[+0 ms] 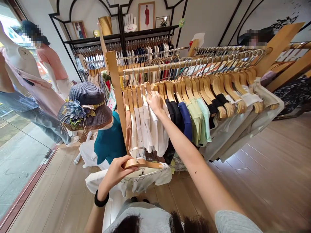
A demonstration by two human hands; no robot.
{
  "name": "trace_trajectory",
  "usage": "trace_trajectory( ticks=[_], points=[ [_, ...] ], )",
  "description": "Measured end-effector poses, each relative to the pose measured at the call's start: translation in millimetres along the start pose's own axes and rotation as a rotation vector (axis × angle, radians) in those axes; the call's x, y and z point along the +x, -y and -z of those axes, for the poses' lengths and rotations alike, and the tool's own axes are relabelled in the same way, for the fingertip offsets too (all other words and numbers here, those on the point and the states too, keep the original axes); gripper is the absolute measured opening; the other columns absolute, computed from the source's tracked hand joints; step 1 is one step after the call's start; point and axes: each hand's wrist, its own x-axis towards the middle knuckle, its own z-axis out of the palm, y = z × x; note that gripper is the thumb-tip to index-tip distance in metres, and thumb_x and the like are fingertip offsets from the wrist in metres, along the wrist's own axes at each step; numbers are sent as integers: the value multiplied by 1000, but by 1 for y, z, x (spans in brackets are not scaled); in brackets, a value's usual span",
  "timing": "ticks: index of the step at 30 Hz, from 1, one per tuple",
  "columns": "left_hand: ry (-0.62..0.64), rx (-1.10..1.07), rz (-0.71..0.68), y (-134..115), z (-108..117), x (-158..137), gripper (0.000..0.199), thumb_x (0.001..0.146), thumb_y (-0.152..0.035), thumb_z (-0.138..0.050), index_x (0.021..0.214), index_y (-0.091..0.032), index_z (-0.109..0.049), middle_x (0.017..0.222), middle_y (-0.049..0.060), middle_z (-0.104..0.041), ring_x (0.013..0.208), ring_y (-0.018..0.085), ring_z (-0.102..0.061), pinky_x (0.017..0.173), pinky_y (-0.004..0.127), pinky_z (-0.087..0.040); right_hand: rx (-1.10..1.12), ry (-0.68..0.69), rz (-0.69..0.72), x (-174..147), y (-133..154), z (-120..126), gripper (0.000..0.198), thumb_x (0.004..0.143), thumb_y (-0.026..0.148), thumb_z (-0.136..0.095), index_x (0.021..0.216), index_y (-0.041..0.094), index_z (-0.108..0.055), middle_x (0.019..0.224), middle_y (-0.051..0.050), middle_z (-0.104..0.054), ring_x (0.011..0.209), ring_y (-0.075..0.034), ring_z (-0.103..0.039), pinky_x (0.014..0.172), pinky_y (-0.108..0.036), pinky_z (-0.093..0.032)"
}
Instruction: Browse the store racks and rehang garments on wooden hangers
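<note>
My left hand (120, 172), with a black band at the wrist, grips the left side of a wooden hanger (148, 164). From that hanger hangs a white top (153, 178) with dark trim along its neckline, low in front of my body. My right hand (155, 103) reaches up to the clothes rack, its fingers closed at the top of a wooden hanger (147, 87) among the white garments (145, 124). Part of its grip is hidden behind the knuckles. Dark shirts (173, 111) hang just right of that hand.
The rack's wooden rail (194, 63) carries several garments, including a blue shirt (186, 119) and green ones (196, 119). At left stands a mannequin in a teal top (109, 139) and a flowered hat (85, 103). More mannequins line the window; wall racks (121, 34) stand behind.
</note>
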Motion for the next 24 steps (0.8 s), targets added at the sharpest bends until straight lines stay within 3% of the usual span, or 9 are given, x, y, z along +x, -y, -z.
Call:
trace_trajectory(
  ticks=[4, 8, 12, 18, 24],
  points=[
    [5, 8, 13, -2, 1, -2, 29, 91, -45, -72, 97, -16, -73, 84, 0, -70, 72, 13, -58, 64, 20, -39, 16, 21, 20, 3, -7, 6, 32, 95, 22, -56, 123, 9, -66, 116, -18, -68, 105, -29, -62, 94, -38, -49],
    [1, -9, 19, -2, 2, -5, 29, 91, -45, -71, 98, -17, -73, 86, 1, -71, 74, 14, -59, 66, 19, -42, -19, -10, 12, 4, -22, 22, 32, 100, 18, -43, 113, 11, -72, 114, -19, -68, 108, -30, -58, 99, -43, -44],
    [17, -10, 37, -4, 2, -4, 32, 92, -48, -69, 98, -17, -73, 85, 1, -70, 73, 14, -58, 65, 20, -42, -162, -72, -42, -1, -30, 34, 24, 96, 25, -61, 110, 10, -74, 123, -24, -60, 125, -38, -43, 110, -56, -32],
    [41, 8, 26, -7, 0, -1, 32, 92, -48, -70, 98, -17, -73, 85, 2, -70, 73, 14, -57, 65, 21, -41, -299, -61, 18, -1, -26, 22, 23, 95, 29, -68, 105, 8, -71, 155, -30, -35, 147, -44, -21, 116, -69, -19],
    [7, 14, 28, -8, -1, -4, 27, 91, -42, -71, 99, -17, -74, 81, 0, -71, 70, 13, -58, 63, 19, -42, -266, -42, -18, 7, -32, 8, 23, 88, 21, -72, 109, 10, -69, 160, -25, -32, 153, -41, -12, 119, -68, -15]
  ],
)
